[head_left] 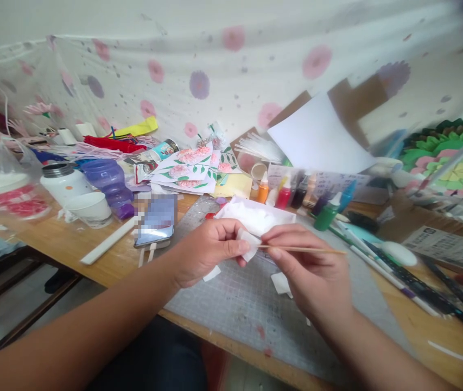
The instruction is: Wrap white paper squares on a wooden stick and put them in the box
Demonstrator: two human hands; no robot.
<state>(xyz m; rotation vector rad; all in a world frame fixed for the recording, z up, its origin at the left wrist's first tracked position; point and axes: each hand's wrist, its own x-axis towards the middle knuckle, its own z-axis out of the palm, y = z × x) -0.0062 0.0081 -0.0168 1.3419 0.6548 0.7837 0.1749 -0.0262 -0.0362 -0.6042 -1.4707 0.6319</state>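
My left hand [219, 250] pinches a small piece of white paper [248, 245] between thumb and fingers. A thin wooden stick [316, 250] lies between the thumb and fingers of my right hand [312, 260], its left end against the white paper. Both hands are held above a grey cutting mat [235, 320]. Just beyond them sits a shallow white tray [255, 214] with white material in it. Small white paper pieces [281, 283] rest on the mat below my right hand, and another scrap [212, 273] is beside my left hand.
A phone [156, 220] on a stand is left of the mat, near a white cup [88, 208] and a purple bottle [107, 179]. Behind the tray stand paint bottles, one orange [262, 189], one green [328, 213]. Pens [402, 277] and a cardboard box [446, 233] are at right.
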